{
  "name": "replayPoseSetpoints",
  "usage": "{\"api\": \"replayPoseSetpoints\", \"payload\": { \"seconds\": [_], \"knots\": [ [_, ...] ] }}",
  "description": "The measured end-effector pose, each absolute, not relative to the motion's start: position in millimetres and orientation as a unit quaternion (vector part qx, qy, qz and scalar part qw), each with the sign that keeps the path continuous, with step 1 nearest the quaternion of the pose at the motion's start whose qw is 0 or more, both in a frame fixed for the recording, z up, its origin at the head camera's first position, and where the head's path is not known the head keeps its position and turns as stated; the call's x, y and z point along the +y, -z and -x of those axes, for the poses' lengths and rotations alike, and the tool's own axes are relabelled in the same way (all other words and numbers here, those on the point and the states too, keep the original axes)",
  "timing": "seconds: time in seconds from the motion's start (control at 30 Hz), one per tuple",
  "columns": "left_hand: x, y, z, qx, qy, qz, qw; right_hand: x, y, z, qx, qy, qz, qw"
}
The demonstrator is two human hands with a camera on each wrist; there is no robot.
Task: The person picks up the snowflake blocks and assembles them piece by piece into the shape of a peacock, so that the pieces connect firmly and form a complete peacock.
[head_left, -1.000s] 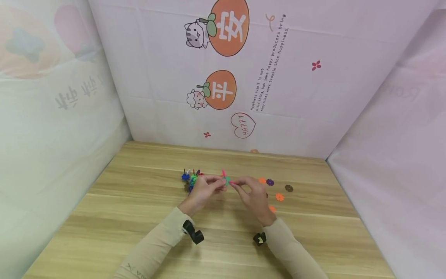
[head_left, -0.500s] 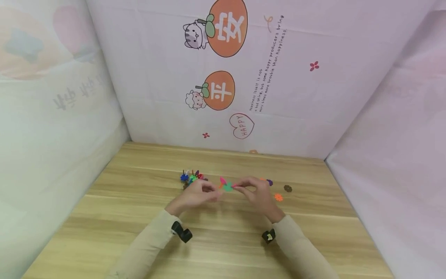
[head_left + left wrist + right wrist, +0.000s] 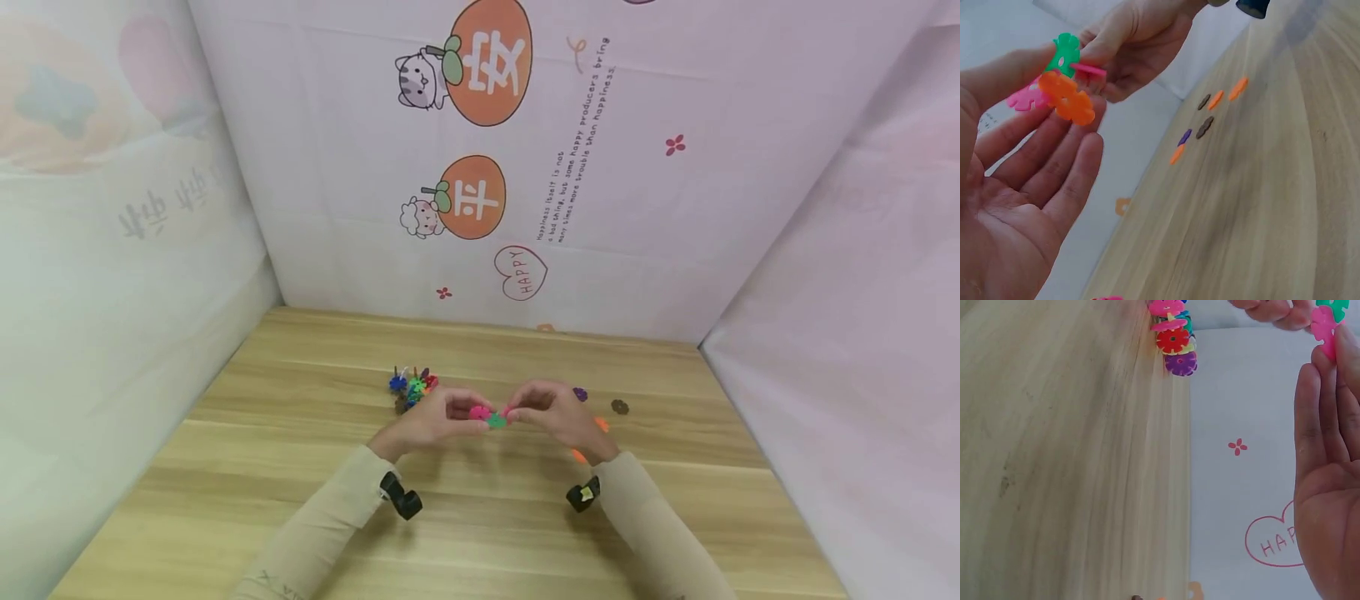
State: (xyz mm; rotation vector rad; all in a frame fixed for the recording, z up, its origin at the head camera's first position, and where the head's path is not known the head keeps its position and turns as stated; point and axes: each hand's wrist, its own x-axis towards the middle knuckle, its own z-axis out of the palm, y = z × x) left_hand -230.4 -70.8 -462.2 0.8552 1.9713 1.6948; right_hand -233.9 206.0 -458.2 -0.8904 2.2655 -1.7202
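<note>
Flower-shaped plastic snowflake discs joined in a small cluster sit between both hands above the table. A green disc (image 3: 497, 422) is in the middle, with a pink disc (image 3: 480, 412) on its left. The left wrist view also shows an orange disc (image 3: 1067, 99) slotted on that side. My left hand (image 3: 429, 417) holds the cluster at thumb and fingertips, other fingers extended. My right hand (image 3: 558, 415) pinches another pink disc (image 3: 1324, 328), set edge-on into the green one, between thumb and index finger.
Left of the hands, a pile of joined discs (image 3: 417, 385) in several colours stands on the wooden table (image 3: 480, 533). Loose discs lie to the right: purple (image 3: 580, 394), brown (image 3: 619, 407) and orange (image 3: 579, 456). A printed cloth wall (image 3: 345, 208) rises behind.
The left hand drew away from the cluster, then came back to hold it. The cluster has turned, its pink disc now facing the head camera, and has moved slightly nearer the body.
</note>
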Motion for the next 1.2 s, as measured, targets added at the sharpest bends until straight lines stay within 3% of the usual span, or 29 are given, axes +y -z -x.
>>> {"api": "replayPoseSetpoints", "payload": {
  "seconds": [0.23,0.47,0.67,0.93,1.2],
  "knots": [
    [-63.3,465.5,230.3,0.692,-0.646,-0.263,0.187,215.5,453.3,240.1,0.797,0.538,0.261,0.083],
    [-65.3,467.1,230.4,0.725,-0.636,-0.200,0.170,264.7,435.5,233.9,0.901,0.339,0.259,0.081],
    [-66.1,466.3,229.5,0.726,-0.641,-0.185,0.166,299.6,453.7,217.8,0.930,0.232,0.268,0.102],
    [-66.1,466.3,228.5,0.727,-0.645,-0.174,0.160,308.0,478.6,209.8,0.921,0.246,0.287,0.093],
    [-65.5,466.9,228.9,0.709,-0.664,-0.182,0.153,298.8,473.6,213.6,0.926,0.293,0.220,0.089]
  ]
}}
